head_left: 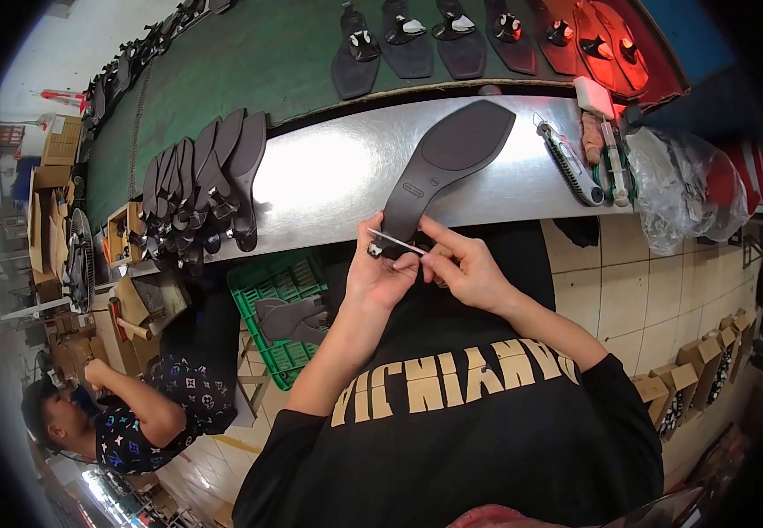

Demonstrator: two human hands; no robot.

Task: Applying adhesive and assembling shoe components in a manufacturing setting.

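Note:
A dark sandal sole (438,163), underside up, stretches away from me over the steel edge of the bench. My left hand (374,275) grips its near, heel end, where a small shiny piece (375,251) shows by the fingers. Across that end lies a thin pale stick (398,241), whose exact kind I cannot make out. Between closed thumb and fingers, my right hand (468,271) pinches the stick's right end. Part of the heel is hidden by both hands.
Stacked sandals (210,172) lie on the bench at left. Sandals with shiny ornaments (359,53) line the green belt (249,53). A box cutter (569,163), a syringe (615,163) and a plastic bag (685,185) are at right. Below stands a green crate (289,359); a co-worker (148,418) sits left.

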